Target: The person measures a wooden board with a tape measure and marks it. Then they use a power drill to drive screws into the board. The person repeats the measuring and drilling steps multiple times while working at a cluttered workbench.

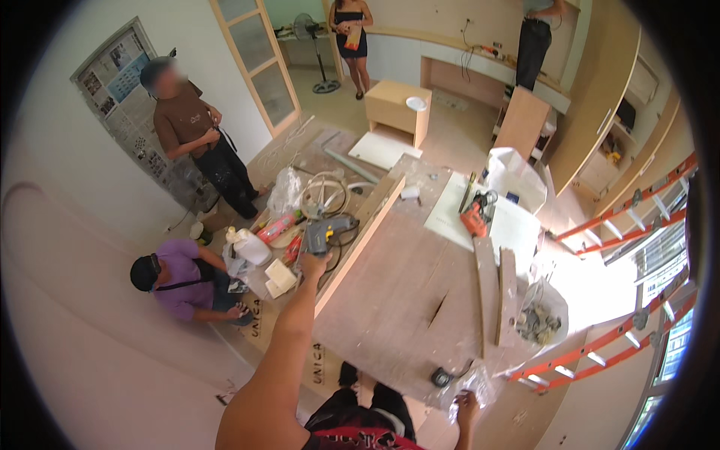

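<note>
My left arm stretches forward over the left part of the work surface. My left hand [314,264] is at the near end of a grey and yellow power tool [321,234]; its fingers are partly hidden, so I cannot tell if they grip it. Low at the right, my right hand [466,406] is closed on a crumpled clear plastic bag [480,384] at the table's near edge. Beside the bag sits a black tape measure [441,376]. A long pale wooden strip [361,241] runs just right of my left hand.
An orange power tool [474,219] lies on a white sheet, near two narrow boards [506,296]. Glue bottle [251,247] and coiled strip [325,195] lie left. A person in purple [184,277] crouches; others stand farther off. Orange ladders [630,330] are at the right.
</note>
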Available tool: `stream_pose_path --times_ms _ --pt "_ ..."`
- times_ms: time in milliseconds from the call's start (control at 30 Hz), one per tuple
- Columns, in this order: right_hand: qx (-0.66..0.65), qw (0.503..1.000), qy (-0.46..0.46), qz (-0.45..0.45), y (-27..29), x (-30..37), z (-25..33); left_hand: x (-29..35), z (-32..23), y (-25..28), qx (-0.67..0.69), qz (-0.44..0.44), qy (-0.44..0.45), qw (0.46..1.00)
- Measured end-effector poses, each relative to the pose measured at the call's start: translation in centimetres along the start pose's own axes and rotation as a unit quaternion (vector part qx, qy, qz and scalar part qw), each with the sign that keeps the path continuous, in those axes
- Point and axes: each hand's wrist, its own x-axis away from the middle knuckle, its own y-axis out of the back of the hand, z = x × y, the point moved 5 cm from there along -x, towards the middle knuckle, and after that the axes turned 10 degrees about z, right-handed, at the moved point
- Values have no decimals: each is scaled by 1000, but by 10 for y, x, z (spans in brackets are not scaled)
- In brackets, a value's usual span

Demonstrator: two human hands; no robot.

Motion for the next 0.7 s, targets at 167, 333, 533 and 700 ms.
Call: stream_pose_path --times_ms 167,333,533,700 --pt "1 999 18 37 15 16 74 -17 3 -27 -60 19 118 991" --pt "8 1000 -2 -5 31 -7 35 -21 -11 -65 10 23 74 997" --pt "75 994 54 63 -20 -98 130 -56 37 -13 146 -36 -37 988" --pt "154 910 375 93 -108 -174 342 -28 -31 36 158 -37 -141 977"
